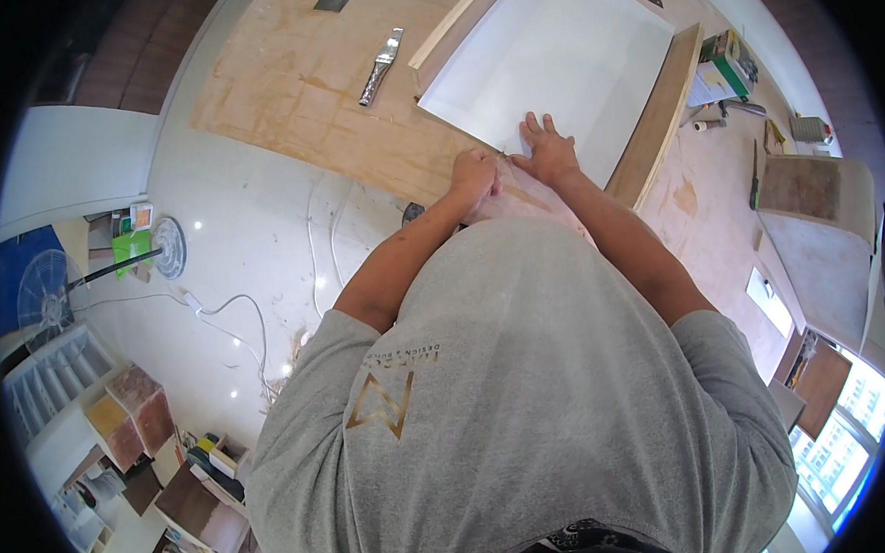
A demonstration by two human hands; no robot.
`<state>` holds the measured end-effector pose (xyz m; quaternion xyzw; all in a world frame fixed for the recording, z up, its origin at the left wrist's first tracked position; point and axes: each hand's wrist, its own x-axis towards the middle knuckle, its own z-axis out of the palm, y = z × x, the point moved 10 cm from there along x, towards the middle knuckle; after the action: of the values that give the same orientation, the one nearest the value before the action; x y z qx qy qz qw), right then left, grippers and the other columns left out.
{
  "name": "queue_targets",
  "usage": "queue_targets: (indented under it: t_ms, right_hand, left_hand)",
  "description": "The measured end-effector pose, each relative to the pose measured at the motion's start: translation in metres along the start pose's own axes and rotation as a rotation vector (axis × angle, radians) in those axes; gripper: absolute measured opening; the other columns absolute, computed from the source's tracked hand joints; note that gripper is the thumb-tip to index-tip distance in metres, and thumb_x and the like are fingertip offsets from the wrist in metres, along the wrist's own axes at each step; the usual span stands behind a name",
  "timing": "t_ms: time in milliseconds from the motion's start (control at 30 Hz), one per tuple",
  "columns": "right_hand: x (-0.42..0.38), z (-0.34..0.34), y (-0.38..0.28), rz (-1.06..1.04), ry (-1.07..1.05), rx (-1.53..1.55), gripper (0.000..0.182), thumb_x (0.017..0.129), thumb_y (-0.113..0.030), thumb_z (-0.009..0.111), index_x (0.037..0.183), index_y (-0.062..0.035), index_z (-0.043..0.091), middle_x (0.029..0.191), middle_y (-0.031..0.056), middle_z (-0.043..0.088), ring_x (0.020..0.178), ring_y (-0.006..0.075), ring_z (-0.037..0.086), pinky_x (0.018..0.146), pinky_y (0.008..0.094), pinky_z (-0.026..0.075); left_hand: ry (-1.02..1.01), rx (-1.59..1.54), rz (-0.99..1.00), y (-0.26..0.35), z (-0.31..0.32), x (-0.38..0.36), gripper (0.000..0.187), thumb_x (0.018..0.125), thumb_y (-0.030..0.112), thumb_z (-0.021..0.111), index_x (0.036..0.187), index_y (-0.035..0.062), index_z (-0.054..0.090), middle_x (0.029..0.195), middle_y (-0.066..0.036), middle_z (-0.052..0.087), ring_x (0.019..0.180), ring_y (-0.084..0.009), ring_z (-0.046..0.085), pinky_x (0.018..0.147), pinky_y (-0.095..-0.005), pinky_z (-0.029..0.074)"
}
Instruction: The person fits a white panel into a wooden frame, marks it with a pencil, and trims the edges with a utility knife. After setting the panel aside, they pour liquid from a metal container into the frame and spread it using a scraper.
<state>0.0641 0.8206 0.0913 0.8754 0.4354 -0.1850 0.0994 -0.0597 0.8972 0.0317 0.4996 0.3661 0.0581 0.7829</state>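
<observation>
Head view: white panel (562, 63) lies on table (291, 116) above pale floor (237, 240).

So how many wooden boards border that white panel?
2: a left board and a right board along the white panel. Its far end, partly out of frame, may hide more.

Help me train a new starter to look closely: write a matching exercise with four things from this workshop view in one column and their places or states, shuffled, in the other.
1. Right hand
2. Silvery tool
3. Fan
4. Left hand

A. Stands on the pale floor
B. Fingers curled, by the near edge of the white panel
C. Spread palm down on the white panel
D. Lies on the bare wooden surface, apart from both hands

Right pairs: 1-C, 2-D, 3-A, 4-B
</observation>
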Motion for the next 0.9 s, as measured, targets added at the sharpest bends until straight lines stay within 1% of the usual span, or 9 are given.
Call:
queue_targets:
  t_ms: [67,167,300,400,500,700,800,900]
  right_hand:
    - [-0.001,0.0,0.0,-0.001,0.003,-0.001,0.079,0.092,-0.056,0.064,0.156,-0.0156,0.04,0.169,0.0023,0.025,0.155,0.0296,0.024,0.109,0.0706,0.039]
    - [-0.003,-0.003,0.0,0.003,0.031,-0.009,0.08,0.089,-0.055,0.068,0.154,-0.0154,0.043,0.169,0.0016,0.027,0.154,0.03,0.027,0.108,0.0676,0.042]
    - [0.0,0.001,0.002,0.003,0.014,0.012,0.08,0.09,-0.056,0.065,0.154,-0.0155,0.042,0.169,0.0023,0.025,0.155,0.0298,0.024,0.109,0.0706,0.039]
    - [0.0,0.001,0.001,0.0,0.022,0.006,0.08,0.09,-0.056,0.066,0.154,-0.0157,0.042,0.169,0.0021,0.025,0.155,0.0299,0.025,0.109,0.0707,0.039]
    - [-0.001,0.003,0.001,-0.005,0.022,0.006,0.079,0.09,-0.055,0.066,0.154,-0.0158,0.042,0.169,0.0021,0.026,0.155,0.0301,0.025,0.108,0.0709,0.04]
    - [-0.001,0.002,0.001,-0.001,0.015,0.01,0.078,0.091,-0.055,0.065,0.155,-0.0161,0.041,0.169,0.0019,0.025,0.155,0.0298,0.024,0.109,0.071,0.039]
    - [-0.001,0.002,0.002,0.002,0.01,0.011,0.078,0.091,-0.055,0.065,0.155,-0.0163,0.041,0.169,0.0016,0.025,0.155,0.0295,0.024,0.109,0.071,0.038]
    - [0.0,0.002,0.002,0.001,0.005,0.01,0.078,0.092,-0.055,0.064,0.155,-0.0165,0.041,0.169,0.0013,0.025,0.155,0.0292,0.024,0.109,0.0712,0.038]
  left_hand:
    - [0.023,0.015,-0.021,0.0,0.0,-0.001,0.02,0.092,0.003,0.051,0.075,-0.0033,0.058,0.058,-0.012,0.057,0.042,-0.021,0.056,0.038,-0.036,0.044]
    - [0.047,0.059,-0.034,0.001,-0.002,-0.004,0.021,0.093,0.003,0.05,0.075,-0.0041,0.059,0.058,-0.012,0.057,0.043,-0.0214,0.058,0.038,-0.0359,0.045]
    - [0.043,0.078,0.006,-0.003,-0.005,-0.003,0.021,0.094,0.005,0.051,0.077,-0.0043,0.06,0.062,-0.013,0.06,0.044,-0.0209,0.059,0.038,-0.0354,0.046]
    - [-0.008,-0.038,0.005,-0.008,-0.004,-0.006,0.019,0.094,0.005,0.051,0.081,-0.0044,0.06,0.066,-0.013,0.062,0.045,-0.0205,0.06,0.039,-0.0353,0.047]
    - [0.001,0.044,0.091,0.002,-0.002,-0.01,0.017,0.095,0.005,0.05,0.086,-0.0056,0.06,0.068,-0.013,0.063,0.045,-0.0207,0.06,0.039,-0.035,0.048]
    - [0.015,0.11,0.033,0.005,0.002,-0.008,0.019,0.095,0.005,0.05,0.087,-0.0073,0.062,0.065,-0.013,0.062,0.046,-0.0211,0.062,0.039,-0.033,0.049]
    - [0.032,0.246,-0.009,0.009,-0.001,-0.013,0.018,0.093,0.006,0.054,0.083,-0.0059,0.064,0.065,-0.017,0.065,0.052,-0.0251,0.067,0.047,-0.0373,0.053]
    - [0.191,0.66,0.44,0.05,-0.002,-0.024,0.014,0.088,0.008,0.06,0.082,-0.0021,0.068,0.075,-0.02,0.069,0.064,-0.0308,0.07,0.059,-0.0423,0.056]
